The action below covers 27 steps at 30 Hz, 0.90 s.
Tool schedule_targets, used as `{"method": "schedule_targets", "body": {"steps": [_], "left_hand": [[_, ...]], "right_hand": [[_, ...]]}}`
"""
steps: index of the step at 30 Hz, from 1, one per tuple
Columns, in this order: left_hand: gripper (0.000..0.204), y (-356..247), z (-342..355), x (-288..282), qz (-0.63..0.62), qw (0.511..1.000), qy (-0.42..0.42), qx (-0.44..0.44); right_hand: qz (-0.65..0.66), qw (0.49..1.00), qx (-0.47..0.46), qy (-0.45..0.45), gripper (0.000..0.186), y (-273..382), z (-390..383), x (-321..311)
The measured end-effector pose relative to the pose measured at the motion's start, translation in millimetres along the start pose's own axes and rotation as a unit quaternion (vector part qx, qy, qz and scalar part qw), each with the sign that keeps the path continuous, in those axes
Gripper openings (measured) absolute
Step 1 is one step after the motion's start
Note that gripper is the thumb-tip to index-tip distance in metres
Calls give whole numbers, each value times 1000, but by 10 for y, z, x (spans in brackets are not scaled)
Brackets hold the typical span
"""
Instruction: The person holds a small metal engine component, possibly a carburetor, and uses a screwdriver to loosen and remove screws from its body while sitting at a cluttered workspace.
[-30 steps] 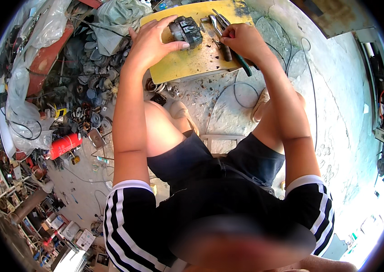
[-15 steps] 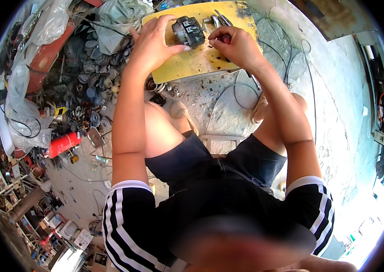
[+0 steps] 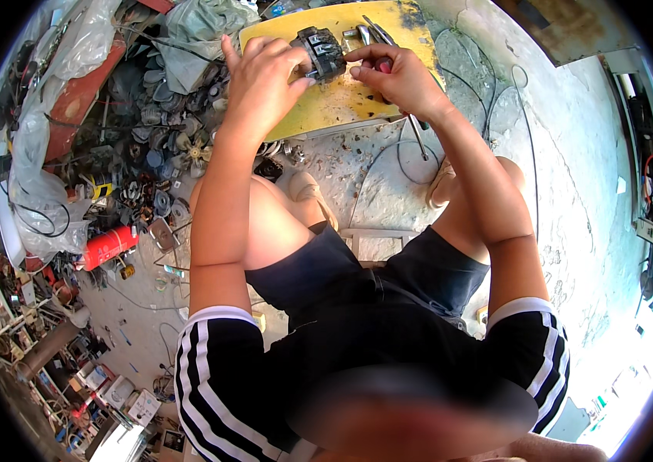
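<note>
A black, ribbed, round machine part, which looks like a motor stator, lies on the yellow board in front of me. My left hand has curled its fingers and thumb round the left end of this part. At the part's right side is my right hand, fingers closed round a tool with a red handle, apparently a screwdriver. Its metal shaft points back toward me below the hand. My right fingertips almost meet the part; whether they touch it I cannot tell.
The yellow board carries dark grease and crumbs. Pliers and a metal socket-like piece lie toward its far right. Heaped scrap parts fill the left floor, beside a red cylinder. A black cable loops on the right.
My left hand has gone from spread fingers to curled ones round the part's left end. My right fingertips have moved left, closer to the part. The tool's shaft now shows more below my right hand.
</note>
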<state>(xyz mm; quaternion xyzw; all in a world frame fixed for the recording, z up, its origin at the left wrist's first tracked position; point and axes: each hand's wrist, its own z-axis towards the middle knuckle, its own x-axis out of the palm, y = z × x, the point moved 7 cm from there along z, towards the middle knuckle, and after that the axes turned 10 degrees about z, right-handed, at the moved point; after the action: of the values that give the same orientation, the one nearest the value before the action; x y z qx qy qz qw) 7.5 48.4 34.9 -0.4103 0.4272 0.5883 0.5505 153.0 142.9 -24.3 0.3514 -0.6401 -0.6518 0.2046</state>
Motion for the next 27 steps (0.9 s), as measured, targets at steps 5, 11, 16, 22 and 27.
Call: {"method": "schedule_targets", "body": {"steps": [5, 11, 16, 22, 27], "left_hand": [[15, 36, -42, -31, -13, 999, 50, 4], [16, 79, -17, -81, -20, 997, 80, -10], [18, -16, 19, -55, -13, 996, 83, -21], [18, -7, 44, 45, -13, 996, 78, -31], [18, -21, -22, 23, -30, 977, 208, -31]], "right_hand": [[7, 999, 41, -34, 28, -67, -43, -164], [79, 992, 57, -85, 33, -232, -87, -477], [71, 992, 45, -89, 33, -224, -165, -544], [79, 991, 63, -83, 34, -213, -255, -611], [82, 989, 39, -114, 41, -216, -298, -745]]}}
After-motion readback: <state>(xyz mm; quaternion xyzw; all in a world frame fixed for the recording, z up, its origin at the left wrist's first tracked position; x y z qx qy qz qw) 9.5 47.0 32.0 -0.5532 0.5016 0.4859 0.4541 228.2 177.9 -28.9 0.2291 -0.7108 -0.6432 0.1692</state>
